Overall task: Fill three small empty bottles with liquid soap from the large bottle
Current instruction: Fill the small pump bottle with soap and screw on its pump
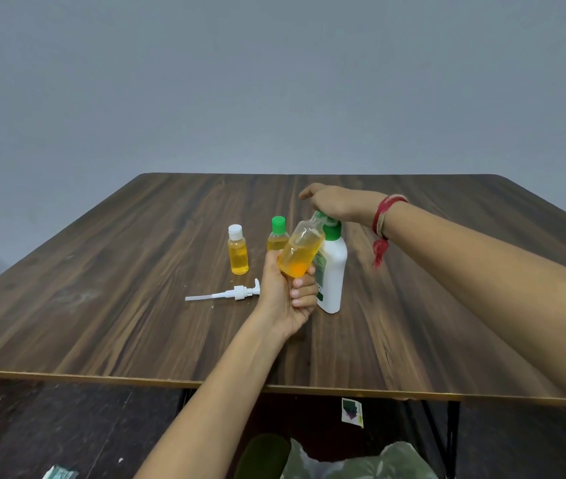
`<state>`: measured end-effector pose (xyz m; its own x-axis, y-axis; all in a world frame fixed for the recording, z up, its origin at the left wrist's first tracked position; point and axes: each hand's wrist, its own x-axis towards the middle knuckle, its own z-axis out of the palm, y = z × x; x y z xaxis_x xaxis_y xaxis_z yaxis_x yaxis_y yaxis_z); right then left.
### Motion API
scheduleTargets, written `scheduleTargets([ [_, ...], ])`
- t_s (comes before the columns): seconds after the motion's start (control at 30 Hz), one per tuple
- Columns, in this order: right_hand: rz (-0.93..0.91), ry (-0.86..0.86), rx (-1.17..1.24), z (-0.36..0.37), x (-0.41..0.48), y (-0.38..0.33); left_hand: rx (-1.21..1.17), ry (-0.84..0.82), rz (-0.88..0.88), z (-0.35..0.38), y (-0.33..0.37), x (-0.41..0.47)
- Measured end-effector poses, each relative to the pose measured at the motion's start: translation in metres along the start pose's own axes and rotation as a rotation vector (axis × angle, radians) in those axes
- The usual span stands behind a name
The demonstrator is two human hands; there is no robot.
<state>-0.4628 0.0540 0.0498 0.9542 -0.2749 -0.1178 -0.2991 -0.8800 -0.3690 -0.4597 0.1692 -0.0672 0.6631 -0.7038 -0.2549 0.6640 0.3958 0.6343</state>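
The white-capped bottle (238, 252) and green-capped bottle (277, 236) look full. The left hand (283, 295) grips the third bottle (301, 248), part full; the right hand (338, 203) pushes down on the big soap bottle (335, 271)

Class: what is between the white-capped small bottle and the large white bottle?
In the head view: the green-capped small bottle, and in front of it the tilted small bottle held by the left hand.
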Motion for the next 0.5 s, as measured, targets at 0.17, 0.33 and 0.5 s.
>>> scheduleTargets([
  [0.17,0.026,0.008,0.018,0.0015,-0.002,-0.001,-0.004,0.002,-0.005,-0.0009,0.0007,-0.0007],
  [0.33,-0.012,0.019,-0.008,0.0015,-0.0021,-0.0005,-0.013,0.004,0.018,-0.0025,0.0001,-0.0001],
  [0.5,-0.005,0.008,0.024,0.0022,0.0001,-0.0008,0.078,-0.058,0.047,-0.0033,-0.0005,-0.002],
])
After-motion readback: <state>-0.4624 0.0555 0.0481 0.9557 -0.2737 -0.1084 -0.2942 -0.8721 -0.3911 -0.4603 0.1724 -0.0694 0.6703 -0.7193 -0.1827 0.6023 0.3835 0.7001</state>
